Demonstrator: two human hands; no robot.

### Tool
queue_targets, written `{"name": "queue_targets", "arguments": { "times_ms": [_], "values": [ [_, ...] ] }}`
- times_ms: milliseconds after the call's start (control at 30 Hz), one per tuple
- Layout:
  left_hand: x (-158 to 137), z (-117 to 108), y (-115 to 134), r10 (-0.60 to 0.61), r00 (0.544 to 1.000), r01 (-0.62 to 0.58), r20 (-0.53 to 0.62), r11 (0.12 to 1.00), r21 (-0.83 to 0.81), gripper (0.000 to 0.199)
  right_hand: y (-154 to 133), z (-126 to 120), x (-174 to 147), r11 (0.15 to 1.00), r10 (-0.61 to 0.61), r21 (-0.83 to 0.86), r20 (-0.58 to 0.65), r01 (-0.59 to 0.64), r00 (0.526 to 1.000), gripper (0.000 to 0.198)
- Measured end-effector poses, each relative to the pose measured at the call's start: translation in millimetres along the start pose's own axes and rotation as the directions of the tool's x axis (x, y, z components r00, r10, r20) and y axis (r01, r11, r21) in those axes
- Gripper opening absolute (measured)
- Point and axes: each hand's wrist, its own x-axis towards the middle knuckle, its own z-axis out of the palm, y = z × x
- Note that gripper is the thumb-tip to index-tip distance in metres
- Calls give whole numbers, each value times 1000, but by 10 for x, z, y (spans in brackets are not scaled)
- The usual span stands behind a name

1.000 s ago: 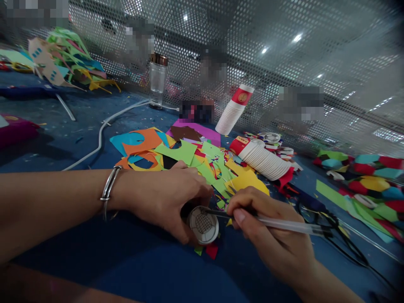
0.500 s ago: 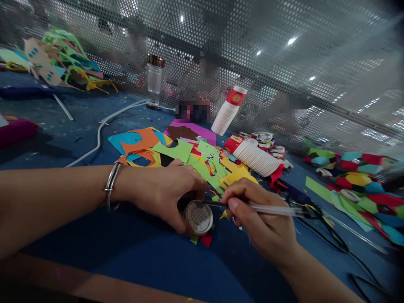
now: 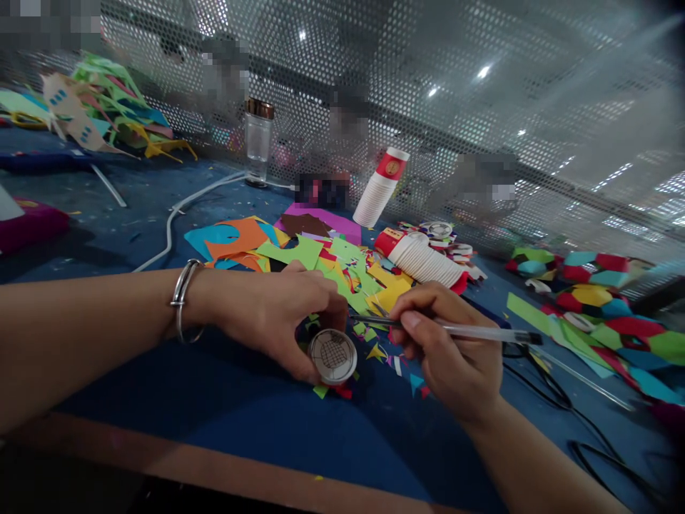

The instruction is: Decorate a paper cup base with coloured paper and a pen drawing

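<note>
My left hand [image 3: 283, 310], a silver bangle on its wrist, curls its thumb and fingers round a small round white paper cup base [image 3: 332, 359]. Dark lines on its face form a grid and curves. In my right hand [image 3: 454, 343] is a pen [image 3: 465, 330] with a clear barrel and black end cap, pinched between thumb and fingers. The pen's tip points left and stands just above the cup base, apart from it. Small coloured paper scraps [image 3: 377, 352] lie on the blue table between and below my hands.
Cut coloured paper [image 3: 300, 253] is heaped ahead. Behind it are a leaning stack of paper cups [image 3: 379, 189], a lying stack [image 3: 428, 264] and a glass bottle [image 3: 258, 143]. Patchwork paper balls [image 3: 599, 296] and a black cable [image 3: 556, 392] are at right. A perforated metal screen [image 3: 332, 78] borders the table.
The pen's tip has lifted off the drawn face of the cup base, and my right hand has moved slightly up and away. My left hand still holds the base. The view has shifted slightly.
</note>
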Motion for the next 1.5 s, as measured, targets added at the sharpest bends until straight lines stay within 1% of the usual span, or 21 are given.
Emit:
{"name": "queue_targets", "arguments": {
  "times_ms": [167, 300, 367, 467, 500, 567, 600, 700, 767, 833, 900, 1000, 1067, 1167, 1200, 1267, 1333, 1367, 1433, 1467, 1500],
  "values": [
    [-29, -47, -71, 20, 1000, -21, 8, 999, 41, 48, -12, 13, 29, 996, 50, 74, -137, -40, 989, 17],
    [-58, -52, -29, 59, 996, -63, 69, 996, 61, 51, 27, 9, 83, 996, 69, 65, -145, -60, 987, 16],
    [-59, -40, 2, 90, 993, -96, 72, 992, 83, 56, 46, 3, 99, 996, 76, 54, -131, -70, 988, 16],
    [-48, -24, 36, 97, 995, -98, 8, 988, 121, 63, 66, -8, 103, 997, 79, 26, -113, -76, 991, 16],
    [-47, -18, 46, 81, 997, -78, -19, 989, 129, 59, 72, -14, 101, 997, 78, 14, -105, -77, 991, 16],
    [-54, 4, 69, 43, 997, -34, -61, 990, 136, 42, 82, -26, 95, 997, 75, -8, -83, -76, 994, 16],
    [-64, 24, 82, 24, 996, -12, -80, 990, 142, 39, 86, -32, 92, 997, 72, -19, -72, -74, 995, 17],
    [-101, 128, 124, 4, 991, 24, -133, 978, 209, 54, 93, -48, 88, 997, 63, -42, -46, -65, 997, 18],
    [-117, 215, 153, 29, 985, 20, -169, 959, 282, 61, 98, -58, 90, 997, 58, -52, -37, -60, 998, 18],
    [-117, 289, 184, 55, 980, 13, -189, 939, 343, 62, 108, -69, 95, 997, 55, -61, -29, -56, 998, 17],
    [-106, 336, 221, 48, 979, 29, -197, 929, 370, 58, 124, -81, 103, 997, 51, -65, -22, -53, 998, 17],
    [-89, 357, 280, -4, 982, 69, -189, 937, 342, 50, 145, -99, 121, 997, 49, -65, -14, -50, 999, 17],
    [-94, 348, 313, -21, 986, 69, -164, 954, 293, 39, 147, -108, 135, 997, 49, -64, -16, -50, 999, 18],
    [-132, 319, 343, 25, 994, -2, -109, 978, 208, 17, 128, -120, 156, 996, 60, -65, -37, -62, 997, 18],
    [-148, 309, 347, 53, 994, -35, -92, 982, 185, 16, 120, -124, 162, 996, 67, -64, -49, -70, 997, 18],
    [-173, 289, 347, 100, 992, -86, -80, 984, 159, 32, 105, -129, 170, 995, 75, -62, -68, -79, 995, 17],
    [-181, 273, 336, 94, 990, -78, -106, 986, 148, 42, 96, -131, 174, 995, 76, -65, -79, -81, 994, 17],
    [-177, 265, 328, 70, 989, -51, -132, 989, 140, 42, 93, -131, 174, 994, 76, -70, -78, -82, 994, 17],
    [-160, 250, 307, 5, 988, 14, -155, 993, 116, 35, 88, -132, 172, 993, 82, -81, -69, -87, 994, 16],
    [-149, 242, 294, -34, 989, 49, -144, 993, 104, 36, 84, -133, 169, 992, 88, -83, -61, -93, 994, 16],
    [-139, 235, 282, -71, 990, 82, -118, 992, 95, 41, 78, -134, 164, 991, 97, -83, -50, -101, 994, 17]
  ]
}}
